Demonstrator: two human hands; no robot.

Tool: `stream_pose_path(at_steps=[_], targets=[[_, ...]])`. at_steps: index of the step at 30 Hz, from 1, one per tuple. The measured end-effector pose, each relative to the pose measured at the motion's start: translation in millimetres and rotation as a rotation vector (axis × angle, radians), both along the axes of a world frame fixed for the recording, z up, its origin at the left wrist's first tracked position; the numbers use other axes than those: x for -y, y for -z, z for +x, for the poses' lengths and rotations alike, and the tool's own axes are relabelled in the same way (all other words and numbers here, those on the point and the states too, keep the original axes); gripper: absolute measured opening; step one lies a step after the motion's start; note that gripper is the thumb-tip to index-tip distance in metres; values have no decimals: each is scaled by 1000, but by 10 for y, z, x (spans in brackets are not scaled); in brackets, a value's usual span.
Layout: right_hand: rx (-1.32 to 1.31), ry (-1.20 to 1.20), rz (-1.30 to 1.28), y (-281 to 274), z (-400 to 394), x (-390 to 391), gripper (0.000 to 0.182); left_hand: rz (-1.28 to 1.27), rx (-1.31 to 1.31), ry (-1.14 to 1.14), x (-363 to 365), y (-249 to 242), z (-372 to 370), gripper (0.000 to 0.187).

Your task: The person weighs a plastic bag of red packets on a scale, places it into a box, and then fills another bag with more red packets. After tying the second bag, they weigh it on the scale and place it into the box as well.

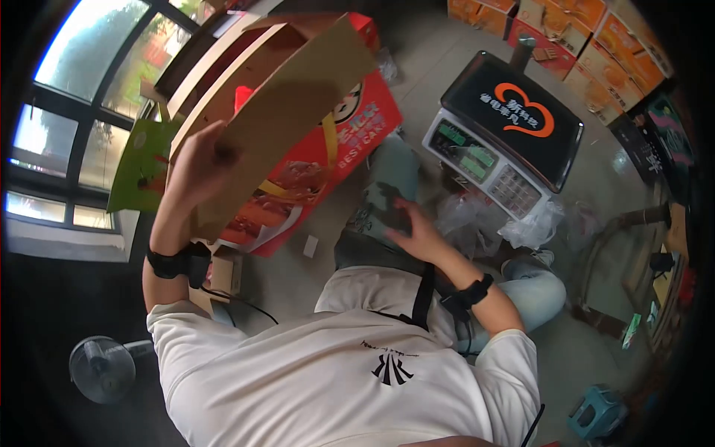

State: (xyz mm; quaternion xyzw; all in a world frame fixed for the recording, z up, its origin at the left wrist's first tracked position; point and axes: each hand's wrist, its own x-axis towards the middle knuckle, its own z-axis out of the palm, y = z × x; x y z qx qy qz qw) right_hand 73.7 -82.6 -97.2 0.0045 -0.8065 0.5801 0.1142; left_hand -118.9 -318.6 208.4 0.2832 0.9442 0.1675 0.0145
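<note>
A large red cardboard box (357, 123), printed "BEST CAKE" and standing tilted at the upper left, has its brown flaps (298, 97) raised. My left hand (197, 164) is closed on the edge of the near flap, with some of its fingers hidden. A small patch of red (243, 97) shows between the flaps; most of the inside is hidden. My right hand (417, 235) hovers over my lap with its fingers apart and nothing in it. Beyond it stands a digital weighing scale (514, 119) with a black platform and a lit display.
Clear plastic bags (473, 223) lie below the scale. Orange cartons (596, 63) are stacked at the upper right. A green printed sheet (138, 164) is left of the box, near the window. A fan (103, 369) stands at lower left, a blue plastic item (598, 412) at lower right.
</note>
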Motion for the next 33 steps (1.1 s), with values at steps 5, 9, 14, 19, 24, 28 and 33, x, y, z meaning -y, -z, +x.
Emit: stream_pose_path(at_steps=[5,9,14,19,24,28,33], targets=[[-62,285,-500,-434,114,17,32,142,40,236,-890,-579,409,22],[-177,670,-504,-898,571,-423,33,329,78,493,-1592,-656,868,28],[-370,917,-454,-914,1332,-966,24,315,100,871,-2473,-950,1645,38],[-447,1156,-440,-879,2165,-1111,23,106,-32,1254,-3268,-1159,2521,30],[-510,1489,-195,-725,2879,-1256,16,269,-154,1638,-3748,-704,2837,24],[-533,1622,96,-1085,3428,-1302,12,704,402,1249,-4466,3,2854,45],[-222,1679,386,-1541,3685,-1415,20,1007,837,1037,-4961,815,2787,46]])
